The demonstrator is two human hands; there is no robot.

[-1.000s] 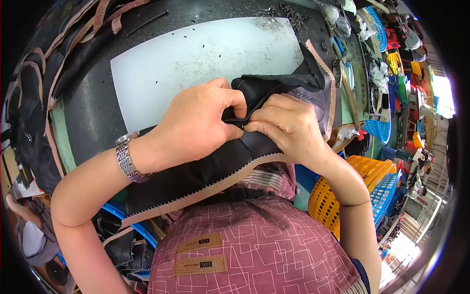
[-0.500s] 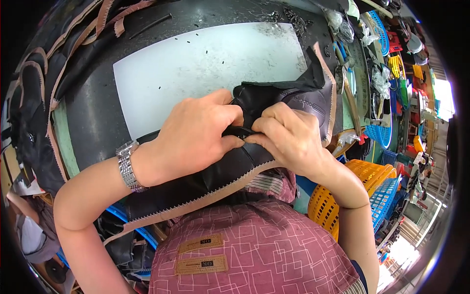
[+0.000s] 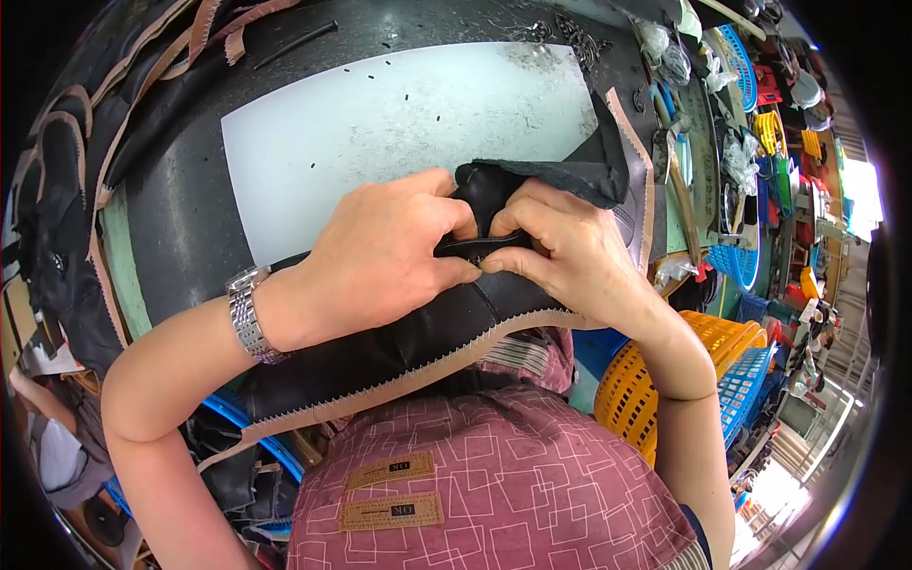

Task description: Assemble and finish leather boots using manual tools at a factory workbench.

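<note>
A black leather piece (image 3: 380,356) with a tan zigzag-cut edge lies across the front of the table, close against my apron. My left hand (image 3: 394,252) pinches a folded edge of the leather near its middle, thumb pointing right. Facing it, my right hand (image 3: 570,247) grips the same edge, its thumb close to the left thumb. Between the hands a narrow dark opening shows in the leather, with something small and brassy at its lower lip. A loose black flap (image 3: 560,176) stands up behind and over my right fingers.
Under the work is a white board (image 3: 380,142) dotted with small black scraps. More black leather pieces (image 3: 71,218) are heaped at the left. Orange (image 3: 636,399) and blue baskets stand at the right, below a cluttered side bench. Another person's arm (image 3: 43,399) shows at far left.
My right hand has shifted its grip and turned, its fingers now behind the leather edge. The black flap has folded over toward that hand. My left hand stays nearly in place.
</note>
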